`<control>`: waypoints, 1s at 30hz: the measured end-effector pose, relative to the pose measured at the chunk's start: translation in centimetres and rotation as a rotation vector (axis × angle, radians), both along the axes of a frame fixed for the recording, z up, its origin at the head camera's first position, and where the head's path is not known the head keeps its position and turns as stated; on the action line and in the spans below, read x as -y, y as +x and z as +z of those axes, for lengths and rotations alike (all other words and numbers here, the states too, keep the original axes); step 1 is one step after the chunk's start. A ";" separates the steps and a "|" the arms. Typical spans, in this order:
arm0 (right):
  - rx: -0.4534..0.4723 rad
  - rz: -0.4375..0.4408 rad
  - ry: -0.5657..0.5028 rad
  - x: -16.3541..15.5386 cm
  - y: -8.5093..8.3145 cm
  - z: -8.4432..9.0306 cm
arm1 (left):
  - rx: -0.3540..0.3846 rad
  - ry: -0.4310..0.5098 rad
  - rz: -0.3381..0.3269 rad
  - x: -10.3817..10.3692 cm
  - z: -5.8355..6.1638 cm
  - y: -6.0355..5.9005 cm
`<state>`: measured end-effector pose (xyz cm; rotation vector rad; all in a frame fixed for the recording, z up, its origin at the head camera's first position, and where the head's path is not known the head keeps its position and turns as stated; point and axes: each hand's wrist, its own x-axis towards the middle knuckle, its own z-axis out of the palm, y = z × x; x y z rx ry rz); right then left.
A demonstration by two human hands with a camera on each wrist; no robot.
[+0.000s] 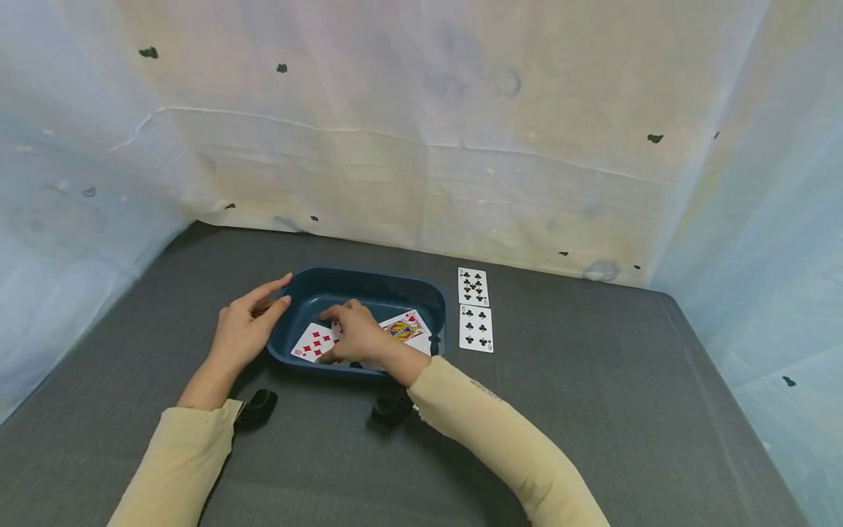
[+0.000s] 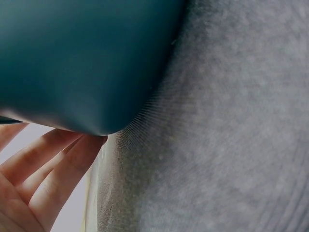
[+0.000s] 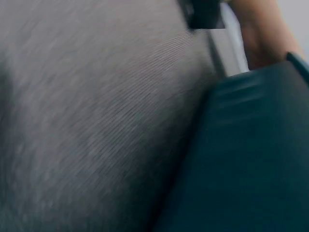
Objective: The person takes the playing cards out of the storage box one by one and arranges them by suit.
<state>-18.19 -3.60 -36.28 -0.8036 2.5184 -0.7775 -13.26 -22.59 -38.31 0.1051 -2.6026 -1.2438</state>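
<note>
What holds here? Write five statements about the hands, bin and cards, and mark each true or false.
1. The right hand is inside the bin, on the cards there. True.
2. The left hand holds a card. False: it rests with straight fingers against the bin's outer left wall and holds nothing.
3. Two club cards lie on the table right of the bin. True.
4. The diamond card lies on the table outside the bin. False: it lies in the bin, beside the right hand.
5. The bin is red. False: it is dark blue.
</note>
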 end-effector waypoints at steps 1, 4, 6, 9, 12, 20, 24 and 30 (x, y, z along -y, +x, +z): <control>-0.031 0.017 0.042 0.0 0.1 0.1 | -0.001 -0.001 0.002 0.0 0.0 0.0; -0.104 0.041 0.136 0.1 0.4 0.4 | -0.003 0.002 0.005 0.0 -0.1 -0.1; -0.138 0.037 0.183 0.2 0.4 0.5 | -0.002 0.001 0.005 0.0 -0.1 -0.1; -0.136 0.000 0.212 0.3 0.5 0.5 | 0.002 0.001 0.006 0.0 -0.1 -0.1; -0.117 -0.043 0.197 0.3 0.4 0.5 | 0.002 -0.003 0.007 0.0 -0.1 -0.1; -0.082 -0.253 -0.107 0.0 -0.2 0.8 | 0.005 -0.005 0.001 0.0 0.0 -0.1; -0.017 -0.332 -0.267 0.0 -0.4 0.9 | 0.014 -0.001 0.009 0.0 0.0 -0.1; 0.017 -0.424 -0.480 -0.2 -0.5 1.2 | 0.014 -0.002 0.023 -0.1 0.0 -0.1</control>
